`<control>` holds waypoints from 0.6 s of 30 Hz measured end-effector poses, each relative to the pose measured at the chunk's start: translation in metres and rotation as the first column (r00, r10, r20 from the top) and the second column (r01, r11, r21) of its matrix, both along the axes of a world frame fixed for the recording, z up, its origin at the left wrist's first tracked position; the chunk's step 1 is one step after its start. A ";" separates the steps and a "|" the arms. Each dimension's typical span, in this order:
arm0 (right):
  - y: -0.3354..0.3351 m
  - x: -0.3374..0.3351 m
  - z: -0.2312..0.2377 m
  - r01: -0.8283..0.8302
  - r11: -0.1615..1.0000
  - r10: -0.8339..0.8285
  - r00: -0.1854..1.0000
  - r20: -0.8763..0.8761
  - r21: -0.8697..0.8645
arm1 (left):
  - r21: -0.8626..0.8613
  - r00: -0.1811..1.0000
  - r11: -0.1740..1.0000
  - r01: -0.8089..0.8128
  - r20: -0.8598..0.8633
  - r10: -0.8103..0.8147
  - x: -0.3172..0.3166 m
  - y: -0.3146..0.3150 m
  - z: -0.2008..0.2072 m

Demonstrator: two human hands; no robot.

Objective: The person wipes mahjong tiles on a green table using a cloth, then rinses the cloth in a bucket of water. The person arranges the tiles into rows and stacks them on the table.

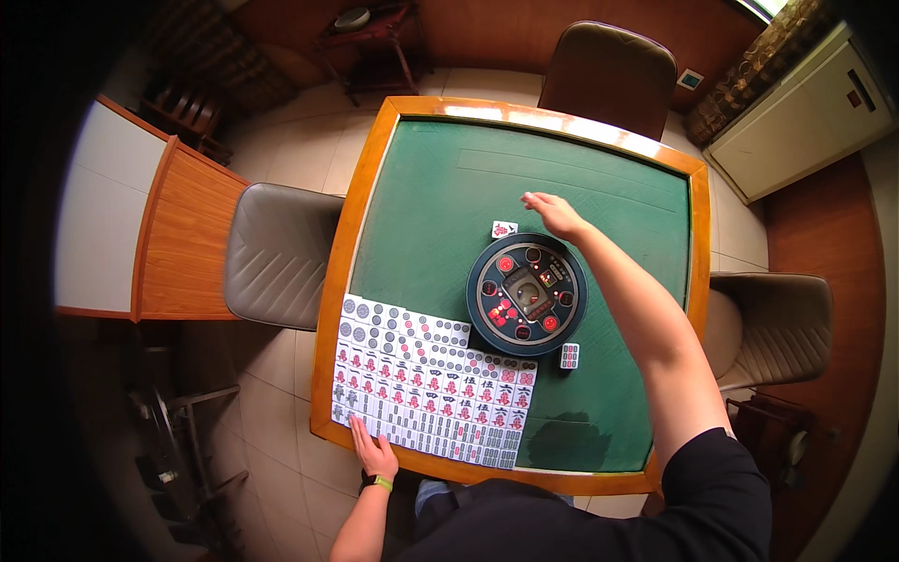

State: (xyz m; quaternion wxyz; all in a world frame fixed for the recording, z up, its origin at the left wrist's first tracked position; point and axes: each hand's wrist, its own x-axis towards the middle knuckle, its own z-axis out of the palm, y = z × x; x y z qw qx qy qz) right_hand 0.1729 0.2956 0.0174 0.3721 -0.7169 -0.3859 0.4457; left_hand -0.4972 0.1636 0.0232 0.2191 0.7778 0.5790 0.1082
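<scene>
A block of mahjong tiles (434, 384) lies face up in tight rows at the table's near left. At its lower left edge my left hand (376, 456) lies with fingers stretched out, touching the near row and holding nothing. My right hand (559, 215) reaches over the far side of the round centre console (527, 293), fingers extended and no tile visible in it. Closest to it is a single mahjong tile (504, 229) with a red and black character, just beyond the console. Another loose mahjong tile (569, 356) lies at the console's near right.
The green-topped table (421, 192) has a raised wooden rim (361, 211). A dark damp-looking patch (573, 440) marks the cloth at the near right. Chairs stand at the left (281, 255), far (609, 80) and right (787, 328) sides. A wooden cabinet (187, 239) is farther left.
</scene>
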 end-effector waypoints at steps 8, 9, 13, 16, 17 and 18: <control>0.013 -0.093 0.063 -0.305 0.922 0.380 0.825 0.418 -0.237 | 0.137 0.986 0.980 -0.145 -0.063 0.155 -0.027 0.026 0.005; -0.006 -0.094 0.051 -0.157 0.983 0.106 0.912 0.397 0.097 | 0.148 0.984 0.975 -0.165 -0.044 0.173 -0.033 0.031 0.000; -0.104 -0.083 0.053 0.571 0.740 -0.661 0.716 0.224 0.357 | 0.081 0.975 0.972 -0.222 0.012 0.221 -0.053 0.044 -0.008; -0.228 -0.088 -0.012 0.744 0.668 -0.663 0.586 0.465 0.016 | 0.048 0.991 0.989 -0.137 0.006 0.137 -0.062 0.061 -0.012; -0.264 -0.092 -0.043 0.725 0.679 -0.546 0.603 0.582 -0.114 | 0.040 0.994 0.993 -0.110 0.001 0.110 -0.059 0.068 -0.015; -0.268 -0.125 -0.033 0.753 0.594 -0.670 0.658 0.343 -0.284 | 0.052 0.992 0.991 -0.120 -0.024 0.122 -0.067 0.068 -0.015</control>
